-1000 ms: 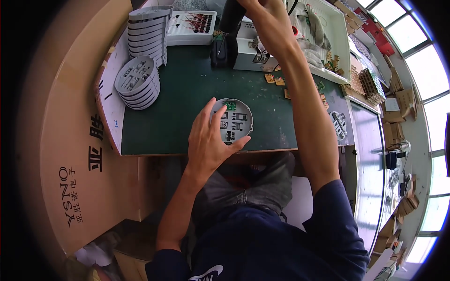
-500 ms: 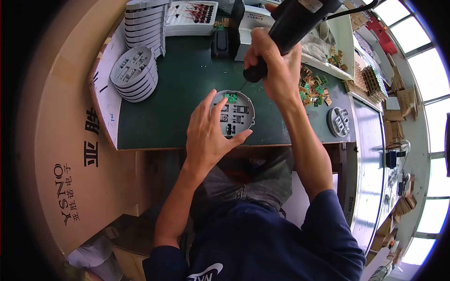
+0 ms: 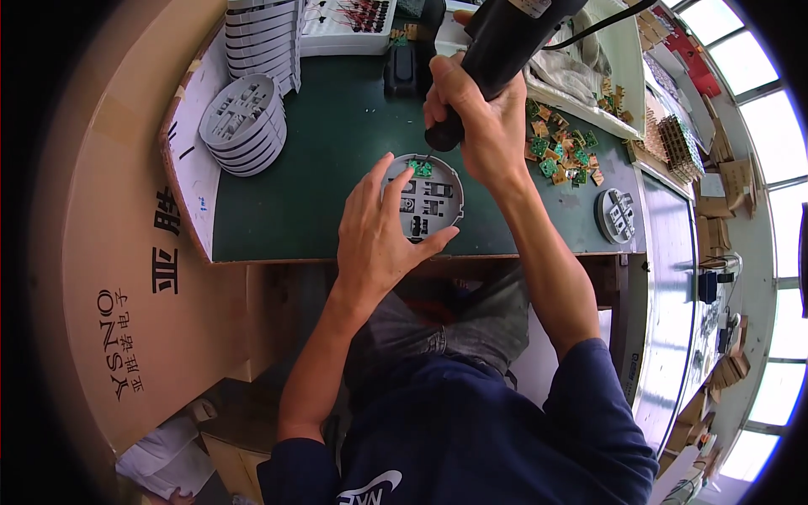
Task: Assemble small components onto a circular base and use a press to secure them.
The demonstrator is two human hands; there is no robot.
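A shallow round grey plastic housing (image 3: 451,195) lies near the front edge of the green table. Fixed features and slots fill its inside, and a small green circuit board (image 3: 420,169) sits at its far side. My left hand (image 3: 376,220) steadies the housing, fingers curved along its left side and thumb at its near right rim. In my right hand (image 3: 486,126) is a black electric screwdriver (image 3: 513,42), gripped tilted with its nose down. Its thin bit reaches the housing's far edge beside the circuit board; whether a screw is under the bit is too small to tell.
Grey housings stand stacked at left (image 3: 244,126), behind them a taller stack (image 3: 263,46). At the back are a white tray of red-wired parts (image 3: 345,42) and a black box (image 3: 400,71). Loose circuit boards (image 3: 564,156) and another round housing (image 3: 617,216) lie right.
The screwdriver in my right hand has come slightly left and its bit sits lower at the housing's far edge. My left hand keeps its hold; the whole view has shifted a little.
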